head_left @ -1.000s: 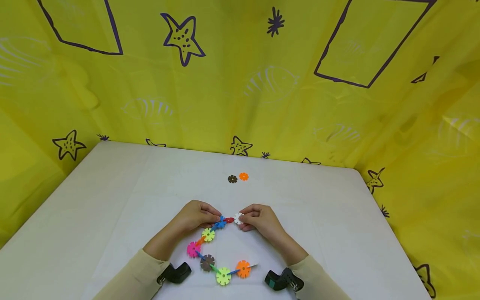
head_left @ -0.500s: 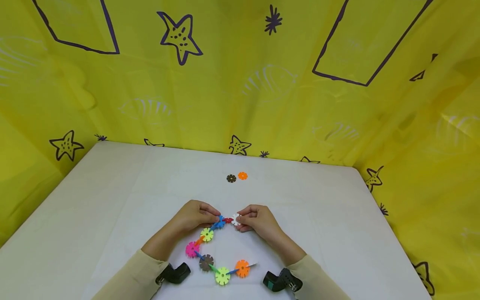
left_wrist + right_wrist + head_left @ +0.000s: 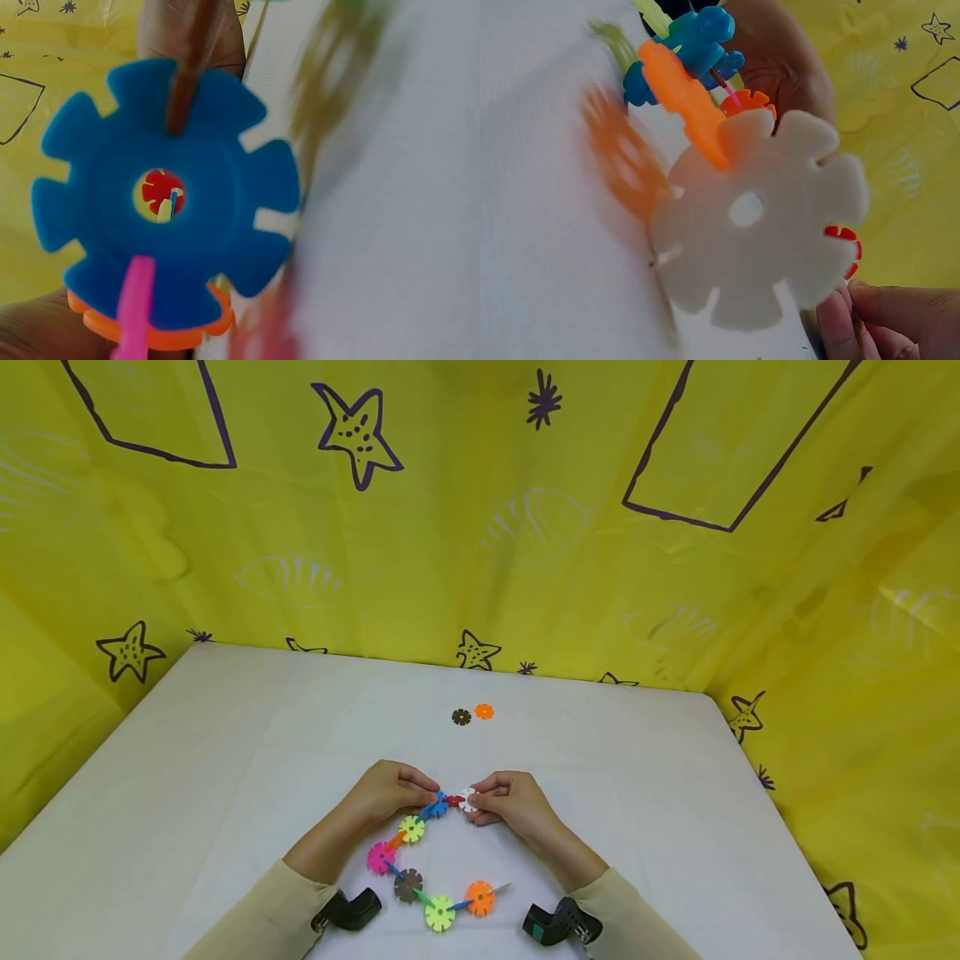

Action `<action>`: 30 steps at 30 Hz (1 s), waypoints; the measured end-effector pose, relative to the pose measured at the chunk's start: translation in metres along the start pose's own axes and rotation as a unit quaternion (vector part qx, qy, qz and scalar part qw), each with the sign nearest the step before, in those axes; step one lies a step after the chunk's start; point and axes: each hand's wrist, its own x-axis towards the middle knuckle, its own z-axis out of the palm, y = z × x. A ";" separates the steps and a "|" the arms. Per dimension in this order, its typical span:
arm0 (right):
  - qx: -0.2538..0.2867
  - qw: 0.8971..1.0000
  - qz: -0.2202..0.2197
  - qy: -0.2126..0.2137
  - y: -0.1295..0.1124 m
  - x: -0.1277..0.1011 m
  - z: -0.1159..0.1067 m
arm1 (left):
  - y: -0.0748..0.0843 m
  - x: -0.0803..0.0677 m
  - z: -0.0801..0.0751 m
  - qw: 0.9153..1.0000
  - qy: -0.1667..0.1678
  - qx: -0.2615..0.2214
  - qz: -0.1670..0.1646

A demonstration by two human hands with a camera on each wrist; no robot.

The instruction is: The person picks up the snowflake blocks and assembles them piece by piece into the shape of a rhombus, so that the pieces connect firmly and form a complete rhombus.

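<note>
A chain of snowflake discs [image 3: 411,828] curves across the white table [image 3: 187,760] in front of me, with pink, brown, yellow-green and orange pieces joined edge to edge. My left hand [image 3: 427,795] pinches the blue disc [image 3: 437,807] at the chain's far end, beside a small red disc [image 3: 453,800]. My right hand [image 3: 480,802] pinches a white disc [image 3: 468,799] against that red piece. The left wrist view shows the blue disc [image 3: 165,195] close up over an orange one [image 3: 150,330]. In the right wrist view the white disc [image 3: 757,217] fills the middle, with fingertips [image 3: 885,322] at its lower edge.
Two loose discs, one brown [image 3: 461,717] and one orange [image 3: 484,711], lie farther back on the table. Yellow cloth with stars [image 3: 480,527] hangs behind and at both sides. Black wrist cameras [image 3: 352,910] sit at my cuffs.
My right hand has moved the white disc slightly left, closing the small gap to the red piece. The left hand stays pinched on the blue disc.
</note>
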 end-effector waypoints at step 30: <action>0.004 0.999 -0.012 -0.037 0.001 -0.001 -0.002 | -0.004 0.002 -0.009 0.997 -0.052 0.033 0.036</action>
